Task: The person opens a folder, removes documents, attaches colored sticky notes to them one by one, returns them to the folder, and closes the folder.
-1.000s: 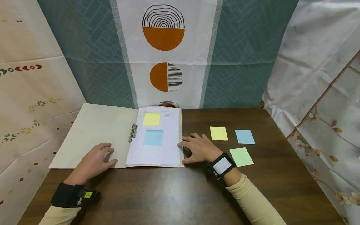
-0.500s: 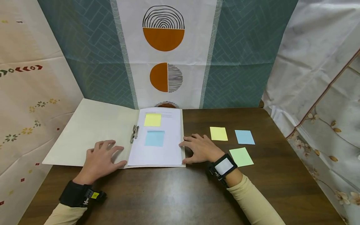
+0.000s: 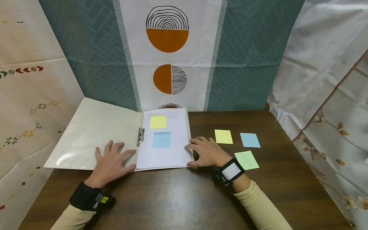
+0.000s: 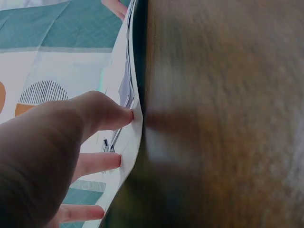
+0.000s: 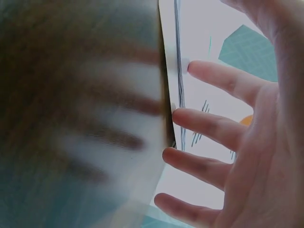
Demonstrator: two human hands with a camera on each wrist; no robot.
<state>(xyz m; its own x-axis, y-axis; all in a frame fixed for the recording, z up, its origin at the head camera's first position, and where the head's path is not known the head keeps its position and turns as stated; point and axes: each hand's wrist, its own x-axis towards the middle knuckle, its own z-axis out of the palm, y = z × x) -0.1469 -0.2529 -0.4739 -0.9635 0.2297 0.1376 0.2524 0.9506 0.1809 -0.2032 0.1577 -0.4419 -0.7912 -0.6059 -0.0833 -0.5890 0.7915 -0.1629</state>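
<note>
An open white file folder (image 3: 83, 127) lies on the table, its metal clip (image 3: 140, 136) holding a stack of paper (image 3: 161, 158). Stuck to the top sheet are a yellow sticky note (image 3: 157, 121) and, below it, a blue sticky note (image 3: 161, 140). My left hand (image 3: 111, 164) rests on the cover's inside near the spine, fingers spread; in the left wrist view its thumb and fingertips touch the folder's surface. At the folder's right edge is my right hand (image 3: 209, 152), its fingers extended and fingertips against that edge, as the right wrist view also shows.
On the brown table (image 3: 172, 198) right of the folder lie a second yellow note (image 3: 223, 136), another blue note (image 3: 250, 140) and a green note (image 3: 246, 160). A patterned cloth (image 3: 175, 57) hangs behind the table, with white cloths on both sides.
My left hand has slid right across the cover toward the spine. The folder and papers have shifted slightly right and turned a little. My right hand has moved slightly right with the edge.
</note>
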